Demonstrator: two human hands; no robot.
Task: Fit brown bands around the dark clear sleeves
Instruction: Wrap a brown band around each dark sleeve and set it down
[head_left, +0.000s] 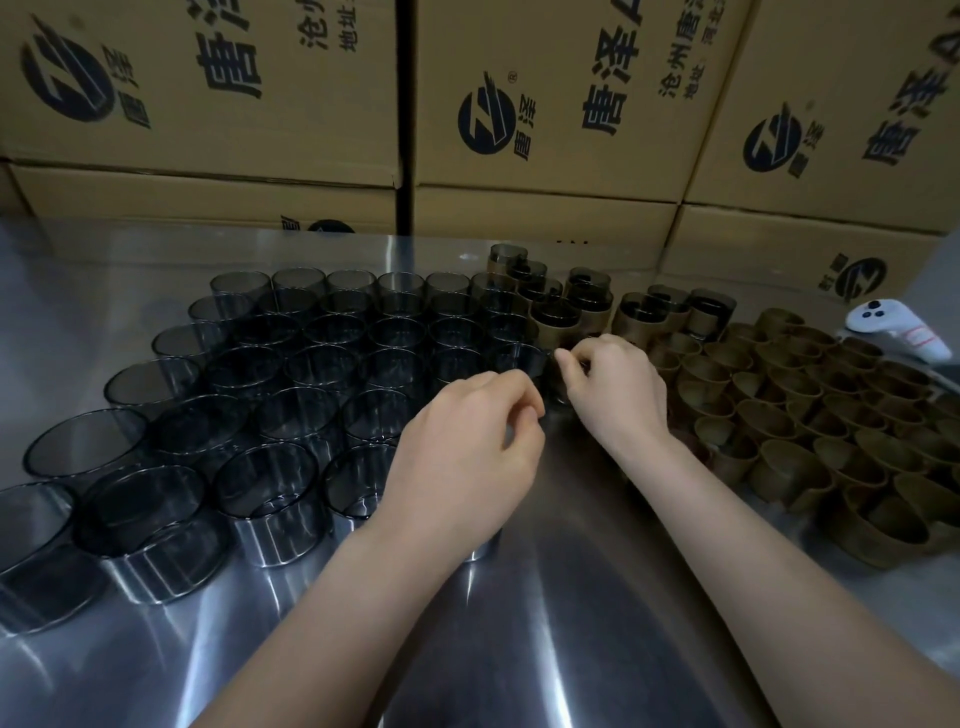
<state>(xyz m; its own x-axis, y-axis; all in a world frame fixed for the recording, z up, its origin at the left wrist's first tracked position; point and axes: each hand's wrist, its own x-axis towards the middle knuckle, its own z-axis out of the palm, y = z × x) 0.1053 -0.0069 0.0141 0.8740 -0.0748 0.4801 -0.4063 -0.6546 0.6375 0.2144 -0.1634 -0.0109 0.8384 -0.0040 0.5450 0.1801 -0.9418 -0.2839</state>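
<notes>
Dark clear sleeve (552, 387) at frame centre on the table (545, 623).
Right grip (618, 387) pinches its rim; left grip (467, 447) curls just beside, its hold unclear. Brown bands (810, 431) lie at right, more sleeves (291, 374) at left.

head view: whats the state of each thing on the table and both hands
bare sleeves: upright, open end up, no bands
banded sleeves: upright, brown bands on
loose bands: crowded together at the right, unfitted
left hand: fingers curled, grip hidden
right hand: fingers curled, grip hidden
white controller: lying at the far right, untouched
cardboard boxes: closed, stacked behind
</notes>
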